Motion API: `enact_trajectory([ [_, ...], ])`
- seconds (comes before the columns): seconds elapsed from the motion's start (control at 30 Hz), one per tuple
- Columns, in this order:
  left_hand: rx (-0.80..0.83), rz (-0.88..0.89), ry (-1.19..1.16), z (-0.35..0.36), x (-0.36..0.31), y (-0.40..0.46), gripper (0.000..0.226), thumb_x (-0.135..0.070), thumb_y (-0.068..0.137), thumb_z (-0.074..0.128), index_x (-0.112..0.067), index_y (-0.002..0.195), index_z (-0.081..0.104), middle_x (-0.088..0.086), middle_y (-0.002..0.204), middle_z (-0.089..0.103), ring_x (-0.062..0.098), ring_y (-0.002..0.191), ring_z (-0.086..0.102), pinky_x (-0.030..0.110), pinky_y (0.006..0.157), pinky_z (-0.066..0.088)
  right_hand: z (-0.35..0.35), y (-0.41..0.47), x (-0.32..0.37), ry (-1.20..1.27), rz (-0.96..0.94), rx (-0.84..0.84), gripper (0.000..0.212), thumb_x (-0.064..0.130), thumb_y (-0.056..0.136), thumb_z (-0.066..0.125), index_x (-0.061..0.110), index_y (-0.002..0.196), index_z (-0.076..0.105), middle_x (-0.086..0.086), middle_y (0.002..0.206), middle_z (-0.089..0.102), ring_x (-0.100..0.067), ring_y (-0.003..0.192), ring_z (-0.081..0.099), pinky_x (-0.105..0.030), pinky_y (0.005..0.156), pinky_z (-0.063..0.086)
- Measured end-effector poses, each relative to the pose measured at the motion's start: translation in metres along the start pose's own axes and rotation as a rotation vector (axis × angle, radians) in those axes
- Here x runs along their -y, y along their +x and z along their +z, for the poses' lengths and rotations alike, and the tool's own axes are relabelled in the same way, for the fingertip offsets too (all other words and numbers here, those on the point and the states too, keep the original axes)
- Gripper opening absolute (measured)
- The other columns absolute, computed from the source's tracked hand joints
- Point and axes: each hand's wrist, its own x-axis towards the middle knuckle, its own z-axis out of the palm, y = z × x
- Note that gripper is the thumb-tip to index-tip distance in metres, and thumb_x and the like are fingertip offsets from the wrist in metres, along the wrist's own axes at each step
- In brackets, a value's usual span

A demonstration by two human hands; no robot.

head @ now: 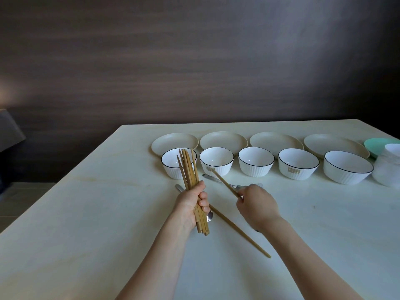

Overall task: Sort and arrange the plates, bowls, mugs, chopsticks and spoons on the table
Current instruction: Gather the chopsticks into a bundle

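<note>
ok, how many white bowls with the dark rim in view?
5, in one row in front of the plates: far-left bowl partly behind the held chopsticks, then second, third, fourth, and the larger fifth. More may sit off-frame right.

Tons of open table (91, 213) on the near left and near right. Far side's blocked by a row of white bowls (256, 161) with cream plates (223, 140) right behind; a loose chopstick (240, 231) and spoons (218, 180) clutter the middle.
</note>
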Motion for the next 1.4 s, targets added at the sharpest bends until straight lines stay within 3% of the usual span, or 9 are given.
enact_trajectory([
  [0.17,0.015,-0.012,0.036,0.000,-0.001,-0.001,0.025,-0.028,0.092,0.060,-0.016,0.071,0.049,-0.006,0.041,0.043,0.008,0.031,0.034,0.016,0.036,0.031,-0.013,0.001,-0.003,0.069,0.048,-0.125,0.023,0.014,0.085,0.044,0.014,0.092,0.066,-0.004,0.091,0.062,-0.028,0.085,0.059,-0.027,0.059,0.042],
  [0.3,0.060,-0.013,0.017,0.002,0.001,-0.002,0.021,-0.025,0.091,0.061,-0.015,0.076,0.051,-0.005,0.045,0.045,0.007,0.029,0.035,0.014,0.033,0.032,-0.023,0.001,-0.005,0.111,0.052,-0.308,0.020,0.025,0.090,0.050,0.019,0.095,0.068,-0.002,0.099,0.057,-0.027,0.077,0.059,-0.027,0.056,0.040],
  [0.53,0.153,-0.039,0.073,0.006,0.004,-0.007,0.018,-0.027,0.090,0.062,-0.013,0.084,0.054,-0.004,0.049,0.048,0.008,0.033,0.040,0.017,0.033,0.035,-0.025,0.000,-0.008,0.180,0.016,-0.373,0.017,0.023,0.090,0.050,0.027,0.089,0.066,0.003,0.067,0.067,-0.021,0.066,0.057,-0.026,0.050,0.035],
  [0.63,0.176,-0.049,0.082,0.006,0.004,-0.009,0.018,-0.027,0.091,0.061,-0.013,0.083,0.053,-0.004,0.050,0.049,0.009,0.034,0.043,0.016,0.035,0.037,-0.024,0.002,-0.004,0.487,0.017,-0.380,0.013,0.019,0.090,0.055,0.023,0.093,0.068,0.005,0.071,0.070,-0.014,0.066,0.064,-0.023,0.055,0.043],
  [0.73,0.195,-0.049,0.087,0.007,0.004,-0.011,0.015,-0.021,0.092,0.059,-0.012,0.082,0.055,-0.002,0.050,0.055,0.010,0.035,0.049,0.017,0.036,0.042,-0.028,0.004,-0.003,0.927,0.053,-0.332,0.006,0.016,0.090,0.059,0.018,0.090,0.064,0.005,0.073,0.069,-0.008,0.063,0.067,-0.011,0.051,0.048],
  [0.9,0.264,-0.078,0.103,0.009,0.005,-0.015,0.018,-0.022,0.091,0.060,-0.006,0.084,0.060,0.010,0.066,0.071,0.019,0.052,0.069,0.025,0.044,0.054,-0.035,0.007,-0.008,1.269,0.116,-0.237,0.013,0.008,0.089,0.060,0.017,0.082,0.062,0.000,0.066,0.066,-0.006,0.051,0.062,-0.019,0.047,0.050],
  [1.1,0.318,-0.118,0.122,0.010,0.007,-0.017,0.016,-0.025,0.093,0.059,-0.010,0.092,0.053,0.018,0.090,0.075,0.029,0.076,0.074,0.031,0.055,0.058,-0.029,0.008,-0.006,1.173,0.090,-0.101,0.016,-0.001,0.092,0.051,0.014,0.088,0.054,-0.008,0.070,0.064,-0.014,0.049,0.058,-0.023,0.048,0.048],
  [1.27,0.337,-0.126,0.143,0.016,0.011,-0.020,0.018,-0.024,0.093,0.059,-0.007,0.097,0.051,0.019,0.090,0.075,0.030,0.075,0.074,0.034,0.058,0.059,-0.021,0.007,-0.004,1.015,0.061,-0.025,0.020,0.003,0.089,0.059,0.016,0.082,0.045,-0.007,0.075,0.066,-0.001,0.043,0.057,-0.016,0.043,0.045],
  [1.4,0.368,-0.112,0.198,0.018,0.013,-0.021,0.024,-0.026,0.092,0.060,-0.004,0.100,0.061,0.015,0.087,0.075,0.025,0.069,0.073,0.033,0.058,0.059,-0.017,0.008,-0.003,0.978,0.053,-0.002,0.021,0.004,0.086,0.064,0.014,0.082,0.046,-0.011,0.077,0.064,-0.004,0.046,0.058,-0.019,0.047,0.045],
])
